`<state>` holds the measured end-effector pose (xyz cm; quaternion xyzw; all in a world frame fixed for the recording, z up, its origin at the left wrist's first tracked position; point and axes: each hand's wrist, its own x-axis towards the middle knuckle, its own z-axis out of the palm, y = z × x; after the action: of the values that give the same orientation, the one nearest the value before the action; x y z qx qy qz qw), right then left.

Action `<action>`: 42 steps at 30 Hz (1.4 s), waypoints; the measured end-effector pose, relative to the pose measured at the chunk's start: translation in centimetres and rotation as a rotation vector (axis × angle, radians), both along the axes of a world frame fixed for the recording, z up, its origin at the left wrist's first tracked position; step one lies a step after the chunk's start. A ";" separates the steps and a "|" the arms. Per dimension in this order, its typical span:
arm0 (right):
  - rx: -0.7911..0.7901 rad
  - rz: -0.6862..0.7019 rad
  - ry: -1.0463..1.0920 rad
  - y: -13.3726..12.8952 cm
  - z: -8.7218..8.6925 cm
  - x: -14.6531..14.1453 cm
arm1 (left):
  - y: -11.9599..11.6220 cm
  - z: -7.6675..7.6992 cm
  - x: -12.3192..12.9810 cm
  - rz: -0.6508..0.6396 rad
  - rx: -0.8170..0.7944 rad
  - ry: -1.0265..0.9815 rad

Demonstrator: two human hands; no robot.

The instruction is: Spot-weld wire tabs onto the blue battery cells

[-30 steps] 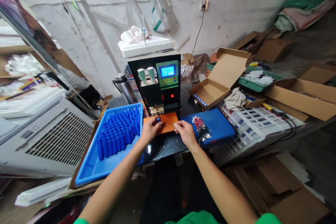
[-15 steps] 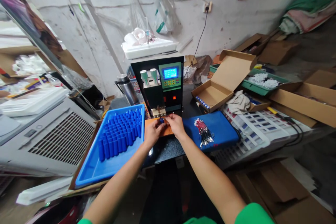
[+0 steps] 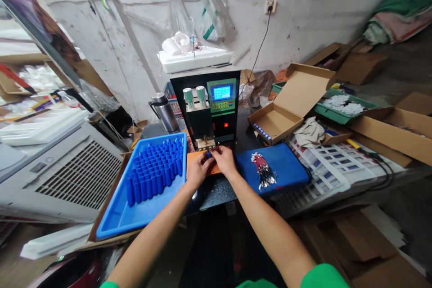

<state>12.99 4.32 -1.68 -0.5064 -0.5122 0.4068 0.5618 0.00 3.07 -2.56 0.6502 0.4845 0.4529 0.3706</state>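
Just under the electrodes of a black spot-welding machine [image 3: 221, 132] my two hands meet over an orange block [image 3: 195, 158]. My left hand [image 3: 199, 170] is closed on a blue cylindrical battery cell [image 3: 209, 155], mostly covered by the fingers. Beside it, my right hand [image 3: 224, 161] pinches at the cell's far end; what lies between its fingertips is too small to make out. To the left, a blue tray [image 3: 118, 222] holds rows of upright blue battery cells [image 3: 155, 166]. On a blue pad [image 3: 292, 168] at the right lies a bundle of red and black wire leads [image 3: 262, 168] with white connectors.
An open cardboard box [image 3: 278, 121] with several blue-and-white pieces stands behind the pad. A steel flask [image 3: 165, 111] is left of the machine. A green tray [image 3: 340, 108] of white parts, a rag [image 3: 309, 132] and a white plastic crate [image 3: 324, 171] are at the right.
The view has shifted slightly. My hands stay together under the electrodes, with the fingers closed in a little more around the blue cell.
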 end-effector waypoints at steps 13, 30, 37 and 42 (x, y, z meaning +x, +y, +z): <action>0.010 -0.003 -0.016 0.0 0.1 0.0 | 0.0 0.0 0.1 0.024 -0.016 -0.003; 0.024 0.029 0.023 0.1 -0.5 0.5 | 0.3 -0.4 0.0 0.023 -0.012 0.024; 0.080 0.113 -0.106 -0.9 -0.8 2.2 | 0.5 -0.7 -0.1 0.035 0.020 0.047; -0.009 0.165 0.030 -0.8 -1.3 2.3 | 0.3 0.1 0.1 0.003 0.001 0.038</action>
<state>15.32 3.54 -2.96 -0.4588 -0.5420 0.4615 0.5317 0.07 3.38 -2.42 0.6582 0.4922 0.4411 0.3605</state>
